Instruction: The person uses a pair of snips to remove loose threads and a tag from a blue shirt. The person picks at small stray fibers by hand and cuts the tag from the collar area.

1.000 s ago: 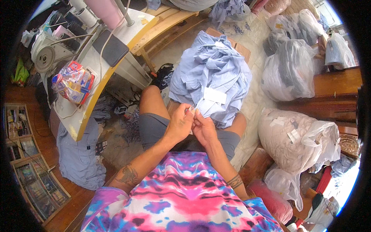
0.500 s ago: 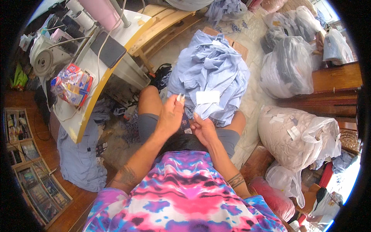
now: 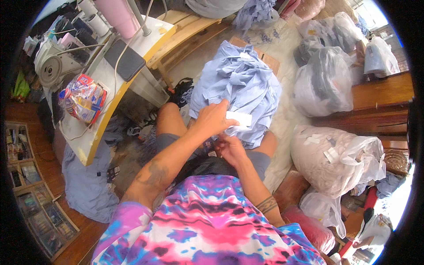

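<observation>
Nearest is a person in a tie-dye shirt [image 3: 216,221], legs [image 3: 171,123] spread. Just past the lap, the right hand [image 3: 232,148] sits low at the near edge of the blue cloth [image 3: 243,75]; its fingertips are partly hidden, so I cannot tell how its grip stands. The left hand [image 3: 212,118] was off to the side half a second ago, pinching something small and pale. Now it has swung in over the cloth, thumb by the left end of a white card [image 3: 243,118]; whether its grip is clamped or merely resting, I cannot tell. So both hands are close together again, the work seemingly centred there. The cloth lies heaped in front, card on its near side. Farther left, a desk [image 3: 81,142] carries a packet [image 3: 84,99] and a phone [image 3: 125,59]; to the right, a stuffed bag [image 3: 320,154].
</observation>
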`<move>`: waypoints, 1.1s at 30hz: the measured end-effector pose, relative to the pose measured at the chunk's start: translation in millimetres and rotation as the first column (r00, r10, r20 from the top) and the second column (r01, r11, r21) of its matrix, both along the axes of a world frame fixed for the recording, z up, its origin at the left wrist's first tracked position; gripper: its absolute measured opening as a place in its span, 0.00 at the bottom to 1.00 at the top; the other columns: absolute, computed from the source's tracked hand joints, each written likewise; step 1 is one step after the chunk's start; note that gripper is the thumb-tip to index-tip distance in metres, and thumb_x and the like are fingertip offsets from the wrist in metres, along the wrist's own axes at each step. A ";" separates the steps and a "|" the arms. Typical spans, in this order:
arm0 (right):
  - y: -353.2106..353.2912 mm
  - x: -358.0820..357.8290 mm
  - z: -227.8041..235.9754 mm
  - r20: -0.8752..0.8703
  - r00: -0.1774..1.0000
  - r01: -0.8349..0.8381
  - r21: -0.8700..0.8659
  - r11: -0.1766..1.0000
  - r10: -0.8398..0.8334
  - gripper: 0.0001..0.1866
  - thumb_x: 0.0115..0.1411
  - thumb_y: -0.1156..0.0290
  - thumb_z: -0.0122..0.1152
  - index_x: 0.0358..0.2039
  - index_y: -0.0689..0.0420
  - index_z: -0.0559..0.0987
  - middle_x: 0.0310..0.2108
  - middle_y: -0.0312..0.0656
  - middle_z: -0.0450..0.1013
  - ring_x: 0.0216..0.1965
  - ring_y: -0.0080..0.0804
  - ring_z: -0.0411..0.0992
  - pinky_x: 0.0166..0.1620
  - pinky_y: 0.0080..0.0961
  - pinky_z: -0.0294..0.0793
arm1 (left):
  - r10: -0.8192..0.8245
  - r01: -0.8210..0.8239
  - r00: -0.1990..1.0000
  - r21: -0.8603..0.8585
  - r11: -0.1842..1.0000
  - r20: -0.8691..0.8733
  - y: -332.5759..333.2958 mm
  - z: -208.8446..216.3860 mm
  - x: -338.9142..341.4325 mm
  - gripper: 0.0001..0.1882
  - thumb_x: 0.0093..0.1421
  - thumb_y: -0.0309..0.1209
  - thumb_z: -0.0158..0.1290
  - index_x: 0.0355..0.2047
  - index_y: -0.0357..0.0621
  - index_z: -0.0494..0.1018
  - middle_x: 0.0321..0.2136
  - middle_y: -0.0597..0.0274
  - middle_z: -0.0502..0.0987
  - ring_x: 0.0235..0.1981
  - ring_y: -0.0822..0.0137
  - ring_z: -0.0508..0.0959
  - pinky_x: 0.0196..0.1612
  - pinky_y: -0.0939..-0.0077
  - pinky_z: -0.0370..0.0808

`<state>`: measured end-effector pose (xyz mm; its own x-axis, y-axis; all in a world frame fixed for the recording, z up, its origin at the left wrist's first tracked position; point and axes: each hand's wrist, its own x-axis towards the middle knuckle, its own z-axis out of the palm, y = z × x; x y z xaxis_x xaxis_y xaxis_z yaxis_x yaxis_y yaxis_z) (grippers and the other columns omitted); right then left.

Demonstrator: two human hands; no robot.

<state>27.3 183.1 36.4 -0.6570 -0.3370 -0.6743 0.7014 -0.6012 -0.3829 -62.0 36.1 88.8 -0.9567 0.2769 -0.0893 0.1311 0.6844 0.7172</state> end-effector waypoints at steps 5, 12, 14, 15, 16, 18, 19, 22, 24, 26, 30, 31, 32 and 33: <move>-6.5 -5.4 -5.3 0.015 0.998 0.069 -0.054 0.996 -0.068 0.09 0.70 0.62 0.64 0.37 0.53 0.78 0.25 0.28 0.65 0.25 0.21 0.61 0.32 0.25 0.67 | -0.193 0.123 0.964 0.337 0.933 0.184 -9.8 -30.0 -36.6 0.18 0.55 0.39 0.68 0.34 0.36 0.78 0.25 0.61 0.78 0.27 0.64 0.77 0.30 0.67 0.72; -7.3 -13.7 -6.5 0.054 0.989 0.142 -0.083 0.986 -0.138 0.14 0.68 0.57 0.66 0.32 0.50 0.74 0.23 0.29 0.62 0.24 0.21 0.61 0.33 0.25 0.67 | 0.199 -0.619 0.762 0.603 0.503 0.616 -101.5 -30.1 23.9 0.18 0.64 0.40 0.63 0.46 0.43 0.73 0.20 0.76 0.64 0.15 0.82 0.61 0.15 0.82 0.60; -10.8 -15.0 -8.0 0.056 0.990 0.133 -0.102 0.986 -0.128 0.14 0.67 0.57 0.67 0.32 0.50 0.74 0.23 0.29 0.62 0.24 0.21 0.62 0.32 0.25 0.67 | 0.500 -0.762 0.648 0.484 0.431 0.574 -108.9 -47.7 53.6 0.16 0.64 0.40 0.62 0.43 0.44 0.73 0.19 0.76 0.63 0.15 0.82 0.62 0.14 0.82 0.59; -10.6 -13.7 -9.1 0.075 0.988 0.141 -0.085 0.986 -0.135 0.14 0.67 0.57 0.67 0.33 0.50 0.74 0.23 0.29 0.64 0.25 0.21 0.63 0.33 0.25 0.67 | 0.553 -0.773 0.634 0.472 0.425 0.541 -105.8 -53.5 67.7 0.13 0.66 0.40 0.61 0.42 0.47 0.72 0.20 0.76 0.63 0.15 0.81 0.62 0.14 0.81 0.59; -11.2 -13.5 -6.5 0.075 0.987 0.144 -0.073 0.987 -0.138 0.14 0.67 0.57 0.67 0.33 0.50 0.74 0.24 0.30 0.65 0.26 0.21 0.64 0.33 0.25 0.67 | 0.507 -0.758 0.653 0.483 0.439 0.563 -97.3 -49.3 79.1 0.13 0.67 0.40 0.59 0.42 0.47 0.72 0.21 0.76 0.64 0.16 0.81 0.62 0.14 0.81 0.59; -13.0 -10.6 -1.3 0.080 0.986 0.149 -0.050 0.988 -0.145 0.14 0.67 0.57 0.67 0.34 0.51 0.75 0.25 0.30 0.67 0.27 0.22 0.66 0.33 0.25 0.67 | 0.413 -0.728 0.682 0.504 0.465 0.604 -73.1 -28.6 98.1 0.12 0.68 0.40 0.57 0.43 0.46 0.72 0.22 0.75 0.66 0.17 0.81 0.63 0.15 0.81 0.60; -14.2 -9.0 -2.0 0.075 0.988 0.143 -0.061 0.988 -0.138 0.13 0.67 0.57 0.67 0.35 0.51 0.75 0.27 0.31 0.69 0.28 0.22 0.67 0.33 0.25 0.68 | 0.357 -0.611 0.788 0.563 0.557 0.502 -61.8 -23.0 103.8 0.12 0.69 0.39 0.56 0.44 0.45 0.72 0.24 0.73 0.68 0.18 0.80 0.65 0.17 0.81 0.63; -15.6 -7.1 -5.3 0.047 0.991 0.132 -0.074 0.989 -0.128 0.12 0.67 0.58 0.67 0.39 0.52 0.77 0.31 0.32 0.74 0.31 0.23 0.69 0.35 0.26 0.71 | 0.179 -0.413 0.899 0.641 0.648 0.399 -32.0 4.5 101.0 0.13 0.71 0.38 0.51 0.46 0.40 0.72 0.28 0.69 0.75 0.26 0.79 0.71 0.28 0.81 0.70; -18.8 -6.2 -6.6 0.018 0.992 0.126 -0.058 0.990 -0.125 0.12 0.68 0.59 0.66 0.41 0.53 0.79 0.35 0.32 0.76 0.32 0.23 0.70 0.37 0.28 0.73 | 0.165 -0.373 0.914 0.611 0.698 0.370 -25.3 -6.4 97.1 0.12 0.70 0.35 0.50 0.45 0.37 0.71 0.30 0.58 0.79 0.32 0.66 0.77 0.35 0.70 0.73; -20.0 -5.2 1.4 -0.004 0.992 0.129 -0.028 0.991 -0.129 0.12 0.68 0.59 0.66 0.43 0.53 0.79 0.36 0.32 0.77 0.34 0.24 0.72 0.38 0.28 0.75 | 0.163 -0.291 0.942 0.477 0.829 0.293 -26.5 3.1 91.8 0.12 0.70 0.33 0.49 0.44 0.34 0.71 0.31 0.45 0.81 0.34 0.48 0.83 0.37 0.56 0.75; -17.4 -3.4 5.9 -0.042 0.990 0.138 -0.002 0.990 -0.138 0.11 0.68 0.60 0.66 0.44 0.52 0.80 0.39 0.31 0.79 0.38 0.24 0.74 0.40 0.28 0.75 | 0.130 -0.234 0.956 0.419 0.878 0.262 -27.8 -1.7 86.0 0.12 0.69 0.32 0.50 0.40 0.33 0.72 0.29 0.54 0.77 0.31 0.63 0.78 0.36 0.66 0.74; -15.7 -3.2 3.2 -0.049 0.989 0.142 -0.002 0.990 -0.142 0.11 0.68 0.60 0.66 0.44 0.52 0.80 0.39 0.31 0.79 0.38 0.24 0.74 0.40 0.28 0.75 | 0.122 -0.221 0.959 0.406 0.887 0.255 -27.4 -0.1 85.0 0.12 0.69 0.33 0.50 0.40 0.33 0.72 0.29 0.54 0.77 0.31 0.62 0.78 0.36 0.66 0.74; -14.1 -2.7 0.5 -0.048 0.988 0.148 -0.001 0.989 -0.148 0.11 0.68 0.60 0.66 0.44 0.52 0.80 0.39 0.31 0.79 0.38 0.24 0.74 0.40 0.27 0.75 | 0.115 -0.209 0.962 0.393 0.895 0.248 -27.0 1.3 84.3 0.12 0.69 0.33 0.49 0.39 0.34 0.72 0.28 0.54 0.77 0.31 0.62 0.79 0.36 0.66 0.74; -12.6 -2.1 -2.1 -0.048 0.987 0.153 0.000 0.988 -0.153 0.10 0.68 0.61 0.66 0.43 0.52 0.80 0.40 0.31 0.79 0.38 0.23 0.74 0.39 0.27 0.74 | 0.122 -0.220 0.958 0.395 0.892 0.258 -26.2 2.3 84.4 0.12 0.69 0.33 0.49 0.39 0.34 0.72 0.28 0.54 0.77 0.31 0.62 0.78 0.36 0.66 0.73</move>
<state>25.3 170.5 34.3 -0.7320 -0.2280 -0.6421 0.5822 -0.6988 -0.4157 22.4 10.0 91.1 -0.9615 0.1694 -0.2165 -0.1555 0.3144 0.9365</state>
